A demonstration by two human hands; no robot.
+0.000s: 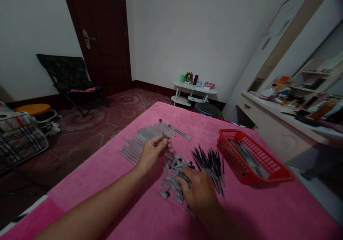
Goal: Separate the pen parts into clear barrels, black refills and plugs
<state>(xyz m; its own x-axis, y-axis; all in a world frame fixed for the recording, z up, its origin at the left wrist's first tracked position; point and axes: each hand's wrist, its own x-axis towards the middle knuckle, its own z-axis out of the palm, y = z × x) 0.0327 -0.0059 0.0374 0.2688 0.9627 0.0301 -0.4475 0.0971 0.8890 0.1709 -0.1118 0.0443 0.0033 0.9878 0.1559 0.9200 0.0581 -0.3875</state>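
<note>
At centre, the left hand (pixel 157 149) is pinching a slender grey piece (pixel 167 149); below, the curled right hand (pixel 199 186) is gripping a dark-grey piece (pixel 184 177) beside translucent plastic caps (pixel 173 183).

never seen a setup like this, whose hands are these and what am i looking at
There's no machine here: these are a person's bare hands, seen from a camera worn on their head, looking forward and down. The left hand pinches a small greyish piece; the right hand holds a grey piece, too blurred to identify. On the pink cloth lie a row of clear tubes, a pile of small clear pieces, dark thin sticks and a red basket.
</note>
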